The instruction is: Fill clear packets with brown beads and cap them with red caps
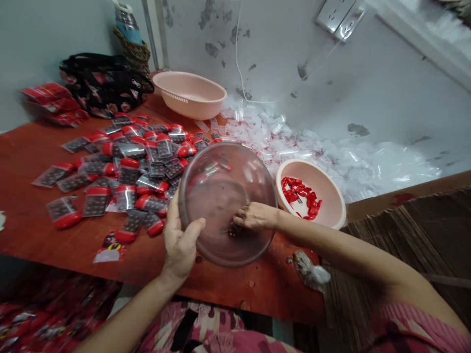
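Observation:
A translucent brownish plastic bowl (221, 196) is tilted toward me at the table's front. My left hand (180, 240) grips its left rim, thumb over the edge and the other fingers mostly hidden behind. Inside the bowl, my right hand (253, 216) has its fingers curled together around small dark round pieces (232, 230), a few of which show at the fingertips. To the left lies a heap of clear flat packs with red caps (127, 171), filled with dark round pieces. Right of the bowl, a pale pink basin (331, 196) holds loose red caps (312, 203).
Clear plastic cases (312, 144) pile along the wall. A larger pink basin (191, 95), a black floral bag (105, 83) and red packets (55, 103) stand at the back left. A knotted plastic bag (311, 269) lies near the front edge, beside stacked cardboard (415, 250).

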### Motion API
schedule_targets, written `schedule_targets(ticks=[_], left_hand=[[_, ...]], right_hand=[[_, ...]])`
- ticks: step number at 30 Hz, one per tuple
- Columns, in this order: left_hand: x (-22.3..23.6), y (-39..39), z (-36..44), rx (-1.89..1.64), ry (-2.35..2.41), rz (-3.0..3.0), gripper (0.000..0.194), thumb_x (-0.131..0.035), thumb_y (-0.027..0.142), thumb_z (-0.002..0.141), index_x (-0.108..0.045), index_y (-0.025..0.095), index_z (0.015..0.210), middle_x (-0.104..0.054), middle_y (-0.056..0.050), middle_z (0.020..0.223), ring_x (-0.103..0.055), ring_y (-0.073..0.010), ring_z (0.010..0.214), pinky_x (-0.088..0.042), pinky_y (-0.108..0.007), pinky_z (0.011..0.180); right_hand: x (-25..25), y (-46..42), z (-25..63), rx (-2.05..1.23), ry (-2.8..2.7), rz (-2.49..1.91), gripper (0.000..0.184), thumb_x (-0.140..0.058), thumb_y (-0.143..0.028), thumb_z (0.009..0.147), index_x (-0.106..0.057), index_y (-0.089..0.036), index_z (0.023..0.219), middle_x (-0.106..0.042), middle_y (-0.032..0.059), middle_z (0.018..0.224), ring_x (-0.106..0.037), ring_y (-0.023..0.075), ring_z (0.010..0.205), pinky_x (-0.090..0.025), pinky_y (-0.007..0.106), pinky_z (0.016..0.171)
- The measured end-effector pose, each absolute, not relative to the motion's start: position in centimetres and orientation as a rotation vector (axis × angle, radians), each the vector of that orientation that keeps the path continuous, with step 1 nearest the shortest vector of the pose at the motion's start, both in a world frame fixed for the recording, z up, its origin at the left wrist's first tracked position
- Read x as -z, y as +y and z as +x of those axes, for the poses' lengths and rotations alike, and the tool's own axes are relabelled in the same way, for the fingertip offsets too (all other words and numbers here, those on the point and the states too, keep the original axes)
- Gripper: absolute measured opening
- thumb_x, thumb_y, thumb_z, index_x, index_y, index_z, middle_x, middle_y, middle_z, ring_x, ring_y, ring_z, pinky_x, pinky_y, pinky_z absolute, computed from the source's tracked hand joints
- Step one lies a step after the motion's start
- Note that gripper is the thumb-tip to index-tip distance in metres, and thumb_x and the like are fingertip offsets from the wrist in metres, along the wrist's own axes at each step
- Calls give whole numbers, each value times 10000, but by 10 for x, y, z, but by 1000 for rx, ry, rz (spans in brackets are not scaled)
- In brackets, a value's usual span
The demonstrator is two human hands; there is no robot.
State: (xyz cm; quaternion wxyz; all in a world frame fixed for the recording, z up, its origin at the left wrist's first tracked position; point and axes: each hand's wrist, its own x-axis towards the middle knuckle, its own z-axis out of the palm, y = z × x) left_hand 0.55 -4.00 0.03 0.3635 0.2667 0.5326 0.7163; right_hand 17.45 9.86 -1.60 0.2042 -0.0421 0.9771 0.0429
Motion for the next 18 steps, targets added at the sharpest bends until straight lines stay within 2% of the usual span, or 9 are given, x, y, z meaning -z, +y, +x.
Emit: schedule_targets(ticks=[9,14,18], left_hand=[[-13,-50,24,-1860,1406,869,634,-517,138,733,-333,204,1336,-416,-39,1351,-367,-237,1244,-286,-355,1050],[-13,-52,32,-1844,1435,811,691,-531,170,739,-258,225,1372,-467,-53,1300,-433,-252,1190,-348,-377,1005],[-9,-51,27,-1841,1443,753,693,-528,172,755,-232,235,1378,-465,-54,1294,-448,-240,1175,-338,-367,1006]], right_hand=[[12,69,163,-67,2840,-110,204,-311,-162,901,-489,-114,988,-572,75,827,-561,159,681,-396,280,566],[7,62,139,-40,2971,-217,240,-263,-140,917,-480,-103,1011,-562,73,819,-549,155,700,-413,296,626],[5,70,119,126,3029,-314,238,-292,-149,914,-485,-125,1053,-565,102,945,-551,160,818,-412,287,701]])
